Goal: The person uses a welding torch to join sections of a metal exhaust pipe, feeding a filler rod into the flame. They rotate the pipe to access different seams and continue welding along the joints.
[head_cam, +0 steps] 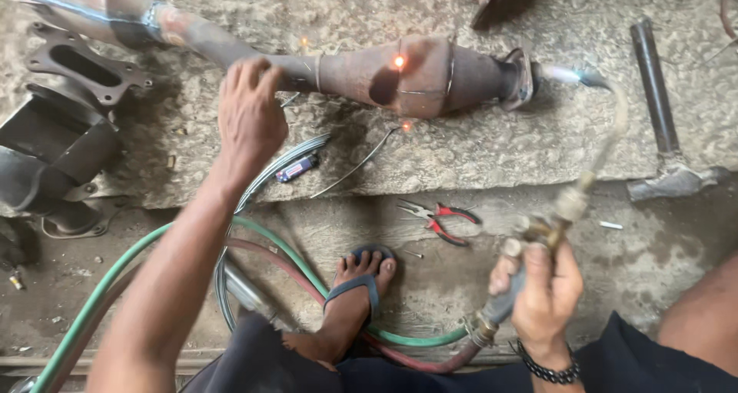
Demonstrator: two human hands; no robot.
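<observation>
A rusty exhaust pipe with a bulged converter body (419, 74) lies across a rough stone slab (430, 143). A glowing orange spot shows on the body. My left hand (247, 116) rests on the pipe's narrow part, left of the bulge, fingers curled over it. My right hand (542, 285) grips a gas torch (573, 201) by its brass handle. The torch's curved tip gives a pale flame (565, 74) at the flange on the pipe's right end.
Red-handled pliers (438, 220) lie on the ground by my sandalled foot (357, 285). Green and red hoses (300, 266) loop past it to the torch. A wire coil and a small lighter (296, 168) sit near the slab edge. Metal brackets (65, 124) lie left, a hammer-like bar (661, 116) right.
</observation>
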